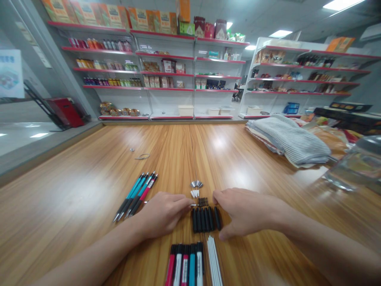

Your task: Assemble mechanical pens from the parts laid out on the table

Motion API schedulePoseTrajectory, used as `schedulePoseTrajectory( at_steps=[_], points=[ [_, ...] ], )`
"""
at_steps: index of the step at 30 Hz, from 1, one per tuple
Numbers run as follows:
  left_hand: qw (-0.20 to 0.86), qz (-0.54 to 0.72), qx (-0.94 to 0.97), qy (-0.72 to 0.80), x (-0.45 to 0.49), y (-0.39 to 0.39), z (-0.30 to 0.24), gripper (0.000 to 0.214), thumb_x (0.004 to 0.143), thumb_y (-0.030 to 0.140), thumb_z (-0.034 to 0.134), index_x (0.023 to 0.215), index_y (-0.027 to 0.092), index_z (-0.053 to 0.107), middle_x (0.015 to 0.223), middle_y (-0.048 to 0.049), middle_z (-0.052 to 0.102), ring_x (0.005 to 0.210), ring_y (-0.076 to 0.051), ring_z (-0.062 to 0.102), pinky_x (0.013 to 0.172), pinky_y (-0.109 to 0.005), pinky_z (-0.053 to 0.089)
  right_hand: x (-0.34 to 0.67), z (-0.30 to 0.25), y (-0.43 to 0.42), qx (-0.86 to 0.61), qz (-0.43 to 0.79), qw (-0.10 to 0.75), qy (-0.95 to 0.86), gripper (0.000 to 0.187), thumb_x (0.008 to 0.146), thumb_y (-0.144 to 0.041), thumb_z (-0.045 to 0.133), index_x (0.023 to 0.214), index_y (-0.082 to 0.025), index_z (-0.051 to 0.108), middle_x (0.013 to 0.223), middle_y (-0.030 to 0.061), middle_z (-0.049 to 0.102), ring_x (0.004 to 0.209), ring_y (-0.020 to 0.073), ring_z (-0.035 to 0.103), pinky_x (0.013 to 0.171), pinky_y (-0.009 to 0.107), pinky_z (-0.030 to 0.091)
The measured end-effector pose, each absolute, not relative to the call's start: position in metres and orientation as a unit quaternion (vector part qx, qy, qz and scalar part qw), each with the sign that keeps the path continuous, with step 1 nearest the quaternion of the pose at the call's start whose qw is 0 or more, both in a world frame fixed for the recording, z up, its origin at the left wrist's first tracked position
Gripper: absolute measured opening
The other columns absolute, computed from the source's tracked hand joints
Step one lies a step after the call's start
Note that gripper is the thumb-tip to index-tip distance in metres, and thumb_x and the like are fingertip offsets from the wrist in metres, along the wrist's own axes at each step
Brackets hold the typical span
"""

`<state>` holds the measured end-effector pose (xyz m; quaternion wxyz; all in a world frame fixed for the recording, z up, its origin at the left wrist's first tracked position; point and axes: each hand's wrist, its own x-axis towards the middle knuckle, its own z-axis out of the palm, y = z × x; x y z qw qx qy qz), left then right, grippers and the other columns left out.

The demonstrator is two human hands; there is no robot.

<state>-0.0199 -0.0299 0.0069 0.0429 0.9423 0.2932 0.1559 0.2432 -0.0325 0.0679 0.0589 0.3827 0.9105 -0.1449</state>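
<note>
On a glossy honey-coloured wooden table (74, 206), a row of black plastic pen barrels (202, 219) lies between the hands, long axes at twelve o'clock. The left hand (162, 214) has its fingers (181, 200) pressed together, tips just beside the row; the nearer right hand (247, 212) has its fingers (222, 196) spread, touching nothing that I can confirm.

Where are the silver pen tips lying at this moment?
In the head view, the silver pen tips lie on the wooden table, beyond the small white pieces, between and ahead of the person's left hand and right hand.
</note>
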Motion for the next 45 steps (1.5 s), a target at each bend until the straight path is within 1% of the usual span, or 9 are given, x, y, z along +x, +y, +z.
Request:
schedulePoseTrajectory(
  at_steps=[3,5,9,13,17,23,31,38,45],
  points=[
    [0.048,0.152,0.942,0.295,-0.020,-0.030,0.008,0.027,0.094,0.022,0.040,0.117,0.022,0.054,0.092,-0.0034,0.068,0.075,-0.016,0.065,0.062,-0.025,0.045,0.241,0.068,-0.031,0.373,-0.152,0.052,0.914,0.051,0.067,-0.056,0.066,0.098,-0.017,0.059,0.086,0.0077,0.065,0.074,0.0234,0.062,0.057,0.029,0.038],
    [0.051,0.148,0.942,0.298,-0.020,-0.030,0.008,0.028,0.094,0.022,0.039,0.118,0.023,0.053,0.092,-0.0029,0.068,0.076,-0.016,0.065,0.063,-0.025,0.045,0.241,0.068,-0.030,0.369,-0.154,0.046,0.915,0.048,0.067,-0.054,0.067,0.097,-0.017,0.060,0.086,0.0078,0.066,0.074,0.0231,0.062,0.058,0.029,0.038],
    [0.050,0.144,0.941,0.303,-0.020,-0.029,0.007,0.028,0.095,0.022,0.038,0.118,0.023,0.054,0.093,-0.0027,0.068,0.076,-0.016,0.065,0.062,-0.026,0.045,0.239,0.067,-0.030,0.362,-0.158,0.036,0.918,0.048,0.067,-0.054,0.067,0.097,-0.017,0.060,0.085,0.0078,0.066,0.073,0.0226,0.061,0.058,0.029,0.038],
    [0.051,0.140,0.941,0.303,-0.020,-0.029,0.006,0.028,0.095,0.023,0.039,0.119,0.024,0.053,0.094,-0.0023,0.068,0.078,-0.017,0.066,0.063,-0.026,0.045,0.237,0.065,-0.031,0.363,-0.157,0.034,0.918,0.045,0.067,-0.053,0.068,0.092,-0.017,0.059,0.086,0.0079,0.066,0.072,0.0216,0.060,0.057,0.028,0.037],
    [0.041,0.144,0.943,0.296,-0.020,-0.029,0.007,0.028,0.094,0.022,0.040,0.119,0.023,0.054,0.090,-0.0026,0.068,0.076,-0.017,0.065,0.061,-0.026,0.045,0.236,0.065,-0.032,0.363,-0.158,0.029,0.918,0.045,0.067,-0.053,0.067,0.094,-0.017,0.058,0.086,0.0075,0.066,0.073,0.0216,0.060,0.057,0.027,0.037],
    [0.033,0.158,0.943,0.291,-0.020,-0.029,0.007,0.027,0.094,0.021,0.041,0.117,0.021,0.054,0.089,-0.0037,0.068,0.074,-0.016,0.065,0.061,-0.025,0.045,0.233,0.069,-0.034,0.360,-0.161,0.016,0.919,0.048,0.065,-0.054,0.069,0.093,-0.018,0.056,0.084,0.0057,0.065,0.068,0.0202,0.060,0.052,0.026,0.033],
    [0.041,0.166,0.943,0.286,-0.020,-0.029,0.008,0.027,0.093,0.021,0.041,0.116,0.021,0.055,0.089,-0.0044,0.069,0.074,-0.016,0.066,0.062,-0.024,0.046,0.230,0.069,-0.035,0.370,-0.175,0.006,0.912,0.042,0.065,-0.049,0.070,0.089,-0.018,0.056,0.080,0.0043,0.062,0.063,0.0167,0.056,0.048,0.024,0.030],
    [0.040,0.149,0.944,0.293,-0.020,-0.029,0.007,0.027,0.094,0.022,0.040,0.117,0.022,0.054,0.092,-0.0039,0.069,0.076,-0.017,0.066,0.063,-0.026,0.047,0.228,0.069,-0.034,0.382,-0.208,0.008,0.900,0.043,0.063,-0.045,0.073,0.091,-0.018,0.056,0.077,0.0014,0.060,0.063,0.0146,0.054,0.048,0.023,0.031],
    [0.039,0.175,0.942,0.283,-0.020,-0.029,0.007,0.027,0.093,0.021,0.041,0.115,0.021,0.056,0.088,-0.0050,0.069,0.073,-0.015,0.066,0.062,-0.023,0.047,0.226,0.068,-0.033,0.378,-0.224,0.006,0.898,0.036,0.063,-0.039,0.072,0.088,-0.018,0.057,0.075,0.0008,0.060,0.062,0.0132,0.054,0.048,0.022,0.031]
  ],
)
